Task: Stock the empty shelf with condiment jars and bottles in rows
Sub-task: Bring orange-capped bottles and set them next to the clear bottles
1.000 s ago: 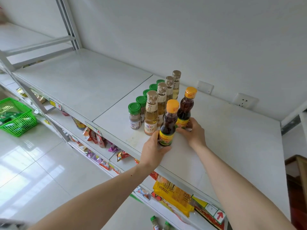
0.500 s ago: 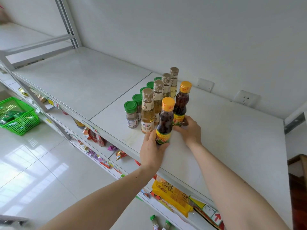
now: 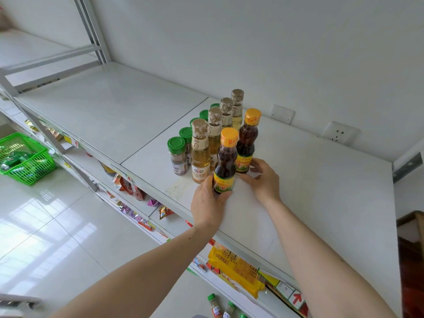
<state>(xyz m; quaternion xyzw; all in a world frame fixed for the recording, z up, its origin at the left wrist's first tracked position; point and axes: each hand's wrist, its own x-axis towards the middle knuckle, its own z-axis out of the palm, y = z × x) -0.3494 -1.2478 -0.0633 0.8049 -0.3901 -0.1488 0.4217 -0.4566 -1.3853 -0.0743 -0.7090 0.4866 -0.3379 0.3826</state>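
On the white top shelf (image 3: 321, 191) stand three rows. Several green-capped spice jars (image 3: 177, 156) form the left row. Beside them run several pale vinegar bottles (image 3: 200, 150) with tan caps. Two dark sauce bottles with orange caps make the right row: the front one (image 3: 226, 160) near the shelf edge, the rear one (image 3: 247, 140) behind it. My left hand (image 3: 207, 203) wraps the base of the front dark bottle. My right hand (image 3: 263, 177) rests its fingertips against the base of the rear dark bottle, fingers curled.
A green basket (image 3: 25, 157) with packets sits on the tiled floor at left. Lower shelves hold snack packets (image 3: 236, 269). More small jars (image 3: 214, 305) lie below. Wall sockets (image 3: 339, 133) sit behind the shelf. The shelf's left panel (image 3: 103, 106) and right part are bare.
Both dark bottles have slid slightly back and left, closer against the vinegar row. My hands stay at their bases, and my right hand's grip has loosened to fingertips.
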